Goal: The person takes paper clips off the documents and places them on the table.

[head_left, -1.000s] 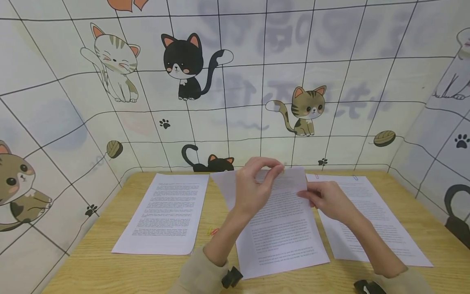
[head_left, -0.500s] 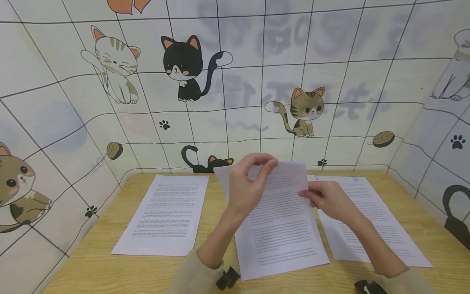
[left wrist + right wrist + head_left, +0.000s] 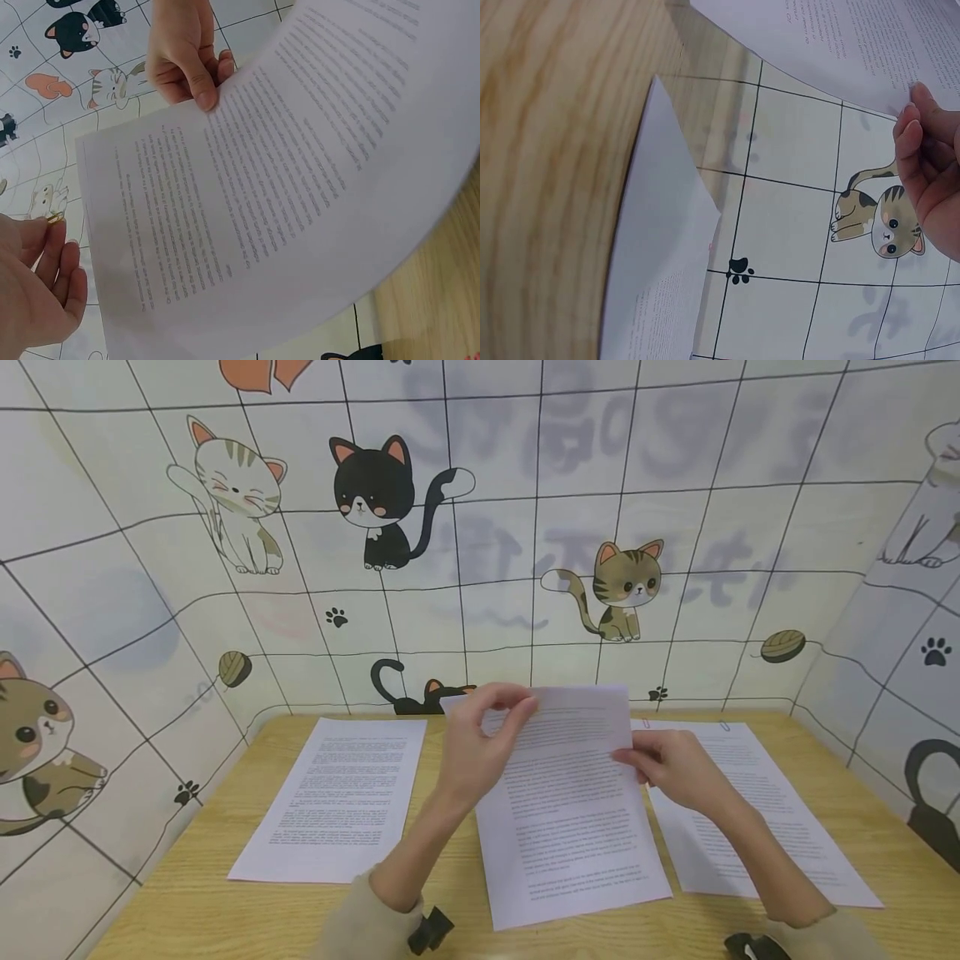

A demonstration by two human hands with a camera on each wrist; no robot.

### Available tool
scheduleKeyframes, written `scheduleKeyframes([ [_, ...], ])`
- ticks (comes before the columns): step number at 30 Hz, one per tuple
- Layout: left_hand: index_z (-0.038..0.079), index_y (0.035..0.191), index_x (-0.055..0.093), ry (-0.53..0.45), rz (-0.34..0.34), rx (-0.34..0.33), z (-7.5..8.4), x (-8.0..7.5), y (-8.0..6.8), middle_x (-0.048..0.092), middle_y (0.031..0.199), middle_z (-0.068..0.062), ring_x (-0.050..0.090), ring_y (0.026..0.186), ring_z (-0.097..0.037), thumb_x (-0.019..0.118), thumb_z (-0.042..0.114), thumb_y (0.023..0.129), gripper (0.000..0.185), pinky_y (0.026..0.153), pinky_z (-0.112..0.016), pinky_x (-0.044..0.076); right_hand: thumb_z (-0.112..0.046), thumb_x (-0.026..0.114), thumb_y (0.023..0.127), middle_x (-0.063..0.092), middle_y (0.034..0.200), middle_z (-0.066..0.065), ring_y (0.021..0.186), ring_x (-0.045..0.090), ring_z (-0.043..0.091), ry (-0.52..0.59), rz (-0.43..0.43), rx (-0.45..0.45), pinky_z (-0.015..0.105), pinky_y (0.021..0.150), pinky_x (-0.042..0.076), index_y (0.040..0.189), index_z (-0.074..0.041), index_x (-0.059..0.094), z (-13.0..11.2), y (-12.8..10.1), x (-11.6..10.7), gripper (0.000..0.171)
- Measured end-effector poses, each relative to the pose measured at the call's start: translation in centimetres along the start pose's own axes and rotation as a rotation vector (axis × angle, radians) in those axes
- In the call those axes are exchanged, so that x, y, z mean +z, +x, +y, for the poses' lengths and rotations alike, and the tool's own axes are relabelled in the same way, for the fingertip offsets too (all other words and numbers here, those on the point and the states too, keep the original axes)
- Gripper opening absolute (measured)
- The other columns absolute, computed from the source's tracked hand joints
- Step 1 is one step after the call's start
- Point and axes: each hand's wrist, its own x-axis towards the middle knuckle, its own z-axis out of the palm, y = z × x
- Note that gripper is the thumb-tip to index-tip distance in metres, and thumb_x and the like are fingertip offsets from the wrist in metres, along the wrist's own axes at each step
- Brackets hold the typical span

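At centre, right fingers (image 3: 197, 79) pinch curved printed paper (image 3: 573, 810), left fingers (image 3: 53, 252) a golden clip (image 3: 55, 218).

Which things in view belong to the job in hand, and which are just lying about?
In the job:
left hand, pinching a gold-coloured clip
right hand, holding the edge of the middle printed paper

Apparently just lying about:
left printed paper
right printed paper, with two paper clips at its far edge
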Motion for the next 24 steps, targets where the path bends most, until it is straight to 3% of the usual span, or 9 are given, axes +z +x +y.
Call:
scheduleKeyframes([
  [8, 0.004, 0.094, 0.074, 0.054, -0.041, 0.006, -1.2, -1.5, -0.8, 0.074, 0.090, -0.002, 0.067, 0.085, -0.017, 0.075, 0.008, 0.091, 0.004, 0.082, -0.033, 0.053, -0.005, 0.070, 0.095, 0.059, 0.070, -0.004, 0.057, 0.050, 0.009, 0.017, 0.002, 0.017, 0.022, 0.046, 0.033, 0.100, -0.004, 0.072, -0.1, -0.1, 0.0, 0.006],
  [17, 0.007, 0.096, 0.074, 0.109, -0.087, -0.038, -2.3, -3.1, -1.7, 0.073, 0.091, 0.000, 0.065, 0.085, -0.013, 0.076, 0.007, 0.090, 0.006, 0.083, -0.033, 0.052, -0.006, 0.069, 0.095, 0.057, 0.068, -0.005, 0.056, 0.049, 0.009, 0.017, 0.002, 0.008, 0.022, 0.046, 0.033, 0.100, -0.004, 0.072, 0.1, -0.1, 0.1, 0.006],
  [24, 0.006, 0.094, 0.075, 0.183, -0.123, -0.108, -3.0, -4.3, -2.7, 0.074, 0.088, -0.001, 0.065, 0.080, -0.012, 0.077, 0.007, 0.089, 0.005, 0.078, -0.029, 0.054, -0.003, 0.069, 0.094, 0.058, 0.068, -0.003, 0.056, 0.051, 0.011, 0.006, 0.002, 0.025, 0.022, 0.047, 0.036, 0.101, -0.003, 0.072, 0.3, -0.1, 0.2, 0.008],
])
